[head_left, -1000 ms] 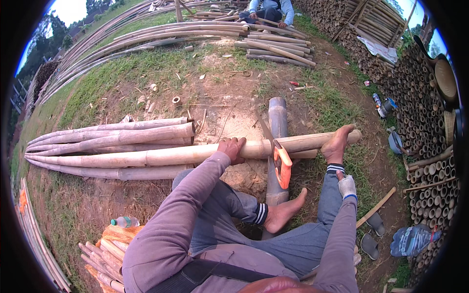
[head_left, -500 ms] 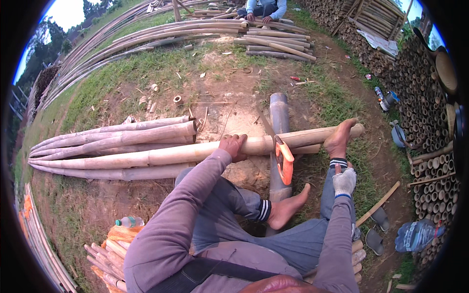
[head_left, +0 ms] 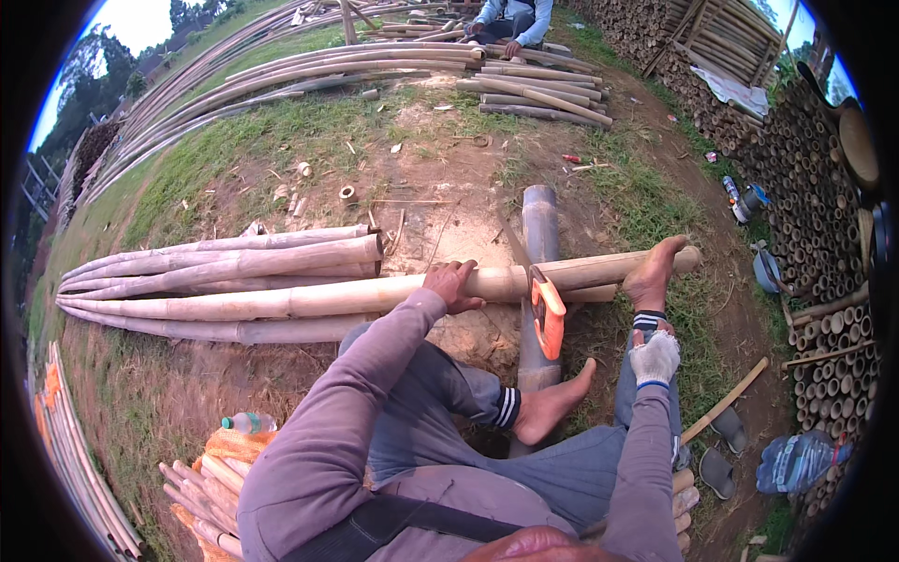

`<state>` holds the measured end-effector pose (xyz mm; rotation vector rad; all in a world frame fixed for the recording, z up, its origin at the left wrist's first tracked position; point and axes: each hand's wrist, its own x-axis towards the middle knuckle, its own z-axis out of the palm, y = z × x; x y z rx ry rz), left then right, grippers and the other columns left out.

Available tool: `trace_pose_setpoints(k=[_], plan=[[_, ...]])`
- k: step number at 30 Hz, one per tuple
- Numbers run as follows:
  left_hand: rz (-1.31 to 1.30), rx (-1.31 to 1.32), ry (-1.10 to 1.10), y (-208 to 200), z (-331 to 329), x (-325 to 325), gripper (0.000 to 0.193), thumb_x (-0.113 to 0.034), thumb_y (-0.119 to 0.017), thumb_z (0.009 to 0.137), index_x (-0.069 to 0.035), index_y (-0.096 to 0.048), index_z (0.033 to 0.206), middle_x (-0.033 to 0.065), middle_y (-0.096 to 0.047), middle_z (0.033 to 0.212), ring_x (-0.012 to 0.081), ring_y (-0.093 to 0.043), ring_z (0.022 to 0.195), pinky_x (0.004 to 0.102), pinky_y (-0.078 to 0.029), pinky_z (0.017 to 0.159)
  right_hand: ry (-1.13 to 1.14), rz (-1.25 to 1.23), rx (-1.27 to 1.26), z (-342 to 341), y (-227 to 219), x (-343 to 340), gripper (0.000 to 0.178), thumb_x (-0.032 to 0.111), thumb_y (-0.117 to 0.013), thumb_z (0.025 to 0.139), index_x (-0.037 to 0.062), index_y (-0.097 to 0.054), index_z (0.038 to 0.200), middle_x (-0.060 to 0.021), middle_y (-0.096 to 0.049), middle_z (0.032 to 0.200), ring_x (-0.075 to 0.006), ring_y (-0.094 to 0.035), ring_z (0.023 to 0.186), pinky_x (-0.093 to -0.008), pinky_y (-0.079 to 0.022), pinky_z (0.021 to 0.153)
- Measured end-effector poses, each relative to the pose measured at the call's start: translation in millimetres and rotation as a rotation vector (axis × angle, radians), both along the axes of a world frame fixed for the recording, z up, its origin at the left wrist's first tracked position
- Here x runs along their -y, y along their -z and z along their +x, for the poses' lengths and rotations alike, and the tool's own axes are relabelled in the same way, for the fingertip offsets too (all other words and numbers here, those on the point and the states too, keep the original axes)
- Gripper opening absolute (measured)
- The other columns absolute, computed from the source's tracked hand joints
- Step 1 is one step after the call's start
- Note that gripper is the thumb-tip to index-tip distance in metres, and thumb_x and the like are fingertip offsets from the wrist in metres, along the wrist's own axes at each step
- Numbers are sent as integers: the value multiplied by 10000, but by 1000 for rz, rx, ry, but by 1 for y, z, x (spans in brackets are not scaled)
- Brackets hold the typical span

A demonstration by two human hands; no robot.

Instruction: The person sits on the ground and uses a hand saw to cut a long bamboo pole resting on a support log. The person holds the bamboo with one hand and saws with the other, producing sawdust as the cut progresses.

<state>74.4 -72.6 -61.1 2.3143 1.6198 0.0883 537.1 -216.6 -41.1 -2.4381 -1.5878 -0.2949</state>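
My bare left hand (head_left: 453, 287) is laid over a thick pale bamboo pole (head_left: 365, 297), fingers curled round its top and thumb along the near side. A handsaw with an orange handle (head_left: 549, 317) stands in the pole to the right of that hand, held by neither hand. Its blade rests at the pole where it crosses a grey bamboo log (head_left: 540, 220). My right hand (head_left: 654, 358), in a white glove with bare fingertips, is closed at the striped cuff of my trouser leg (head_left: 648, 321). My bare right foot (head_left: 654, 273) presses on the pole's right end.
More bamboo poles (head_left: 309, 245) lie beside the held one. Cut pieces (head_left: 208, 492) sit at lower left near a plastic bottle (head_left: 248, 423). Stacked bamboo (head_left: 829, 234), sandals (head_left: 718, 473) and a large water bottle (head_left: 801, 461) are at right. Another person (head_left: 513, 21) sits far ahead.
My right hand has shifted slightly down the shin and its fingers have curled in at the cuff. The left thumb now shows along the pole. The saw has stayed in place.
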Motion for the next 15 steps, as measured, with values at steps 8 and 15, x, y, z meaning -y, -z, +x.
trace_pose_setpoints(k=[8, 15], plan=[[33, 1033, -183, -135, -48, -43, 941, -688, -581, 1029, 14, -403, 1630, 273, -482, 1633, 393, -422, 1553, 429, -303, 1288, -45, 40, 57, 8, 19, -1, 654, 391, -773, 903, -5, -628, 1403, -239, -670, 1379, -426, -694, 1189, -507, -564, 1002], [-43, 1526, -162, -320, -128, -98, 1178, -901, -251, 981, 22, -187, 1709, 249, -271, 1759, 366, -206, 1656, 525, -89, 1334, -41, 19, 26, 2, 11, -2, 664, 400, -781, 897, -10, -622, 1395, -242, -653, 1403, -423, -681, 1212, -507, -560, 1006]])
